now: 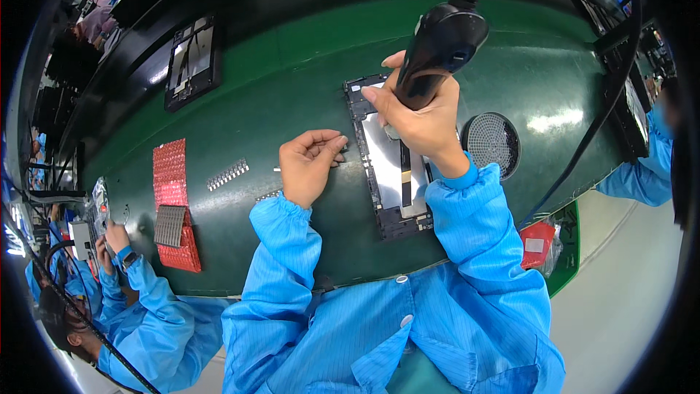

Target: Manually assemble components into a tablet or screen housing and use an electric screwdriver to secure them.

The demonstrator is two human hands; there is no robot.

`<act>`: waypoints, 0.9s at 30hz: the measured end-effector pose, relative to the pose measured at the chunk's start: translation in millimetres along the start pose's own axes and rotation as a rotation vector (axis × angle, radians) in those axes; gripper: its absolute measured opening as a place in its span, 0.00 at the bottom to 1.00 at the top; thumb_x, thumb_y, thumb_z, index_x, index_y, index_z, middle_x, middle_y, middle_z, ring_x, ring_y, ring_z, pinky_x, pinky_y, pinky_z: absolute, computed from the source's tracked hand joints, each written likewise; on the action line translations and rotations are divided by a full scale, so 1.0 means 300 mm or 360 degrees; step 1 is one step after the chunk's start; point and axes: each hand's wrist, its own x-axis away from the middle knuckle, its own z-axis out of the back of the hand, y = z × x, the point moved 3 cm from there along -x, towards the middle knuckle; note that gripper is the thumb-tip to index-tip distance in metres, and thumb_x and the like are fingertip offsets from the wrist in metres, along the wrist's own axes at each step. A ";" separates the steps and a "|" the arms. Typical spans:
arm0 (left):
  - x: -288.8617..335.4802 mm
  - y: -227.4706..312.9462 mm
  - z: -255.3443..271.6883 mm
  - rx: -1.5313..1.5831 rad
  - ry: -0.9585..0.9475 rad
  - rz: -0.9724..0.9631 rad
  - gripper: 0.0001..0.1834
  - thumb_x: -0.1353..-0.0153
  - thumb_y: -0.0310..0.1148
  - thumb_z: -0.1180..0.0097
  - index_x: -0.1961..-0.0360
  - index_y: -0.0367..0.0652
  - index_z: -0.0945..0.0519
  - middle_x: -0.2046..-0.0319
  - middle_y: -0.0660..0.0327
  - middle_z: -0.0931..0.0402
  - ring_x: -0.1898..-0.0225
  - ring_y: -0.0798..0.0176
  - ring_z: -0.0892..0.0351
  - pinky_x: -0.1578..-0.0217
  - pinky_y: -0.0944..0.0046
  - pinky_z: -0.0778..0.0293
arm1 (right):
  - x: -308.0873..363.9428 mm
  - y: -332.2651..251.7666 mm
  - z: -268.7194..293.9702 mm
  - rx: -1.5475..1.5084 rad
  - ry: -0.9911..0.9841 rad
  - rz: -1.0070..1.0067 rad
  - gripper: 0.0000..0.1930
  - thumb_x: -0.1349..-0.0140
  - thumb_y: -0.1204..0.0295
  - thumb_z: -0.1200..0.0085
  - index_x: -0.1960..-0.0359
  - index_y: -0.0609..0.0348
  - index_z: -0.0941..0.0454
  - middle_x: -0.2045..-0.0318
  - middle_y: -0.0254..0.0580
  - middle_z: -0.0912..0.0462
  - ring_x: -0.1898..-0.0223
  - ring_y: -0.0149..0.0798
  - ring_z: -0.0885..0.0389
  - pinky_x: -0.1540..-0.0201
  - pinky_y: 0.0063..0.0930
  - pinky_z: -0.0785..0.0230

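A bulky, glossy black corded hand tool (445,44) is gripped in my right hand (426,120), its ribbed cable sleeve rising from the top. Its kind is not clear, and its lower end is hidden by my hand. Under that hand lies an opened tablet-like device (383,160), a black frame with silver plates and a dark strip along the middle. My left hand (310,164) is just left of the device, thumb and fingertips pinched together. Whatever sits between those fingertips is too small to make out.
A round black dish (491,146) stands right of the device. Leftward lie a strip of small parts (228,174) and red bubble wrap (171,168) with grey strips on it. Another opened device (192,62) rests at the back left. A co-worker's hands (113,241) are at far left.
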 end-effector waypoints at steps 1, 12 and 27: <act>0.000 -0.002 0.003 0.0064 -0.0019 -0.0017 0.08 0.44 0.23 0.39 0.65 0.30 0.20 0.72 0.59 0.20 0.74 0.72 0.22 0.72 0.75 0.26 | 0.000 0.001 -0.002 0.0004 -0.0010 -0.0003 0.17 0.50 0.84 0.38 0.59 0.68 0.30 0.83 0.32 0.24 0.84 0.23 0.27 0.80 0.16 0.35; -0.025 -0.003 -0.049 -0.0027 -0.0218 0.0115 0.07 0.45 0.25 0.38 0.67 0.32 0.20 0.73 0.59 0.20 0.75 0.72 0.22 0.73 0.74 0.27 | 0.001 -0.045 0.005 0.0019 -0.0014 0.0075 0.18 0.48 0.86 0.41 0.56 0.67 0.32 0.83 0.37 0.24 0.83 0.27 0.25 0.79 0.18 0.35; -0.055 -0.014 -0.057 -0.0201 -0.0125 -0.0033 0.08 0.49 0.24 0.37 0.70 0.30 0.21 0.76 0.60 0.22 0.77 0.71 0.22 0.79 0.71 0.27 | -0.005 0.014 -0.109 -0.0171 -0.0099 -0.0031 0.17 0.48 0.86 0.40 0.57 0.67 0.32 0.82 0.36 0.24 0.83 0.27 0.26 0.79 0.19 0.33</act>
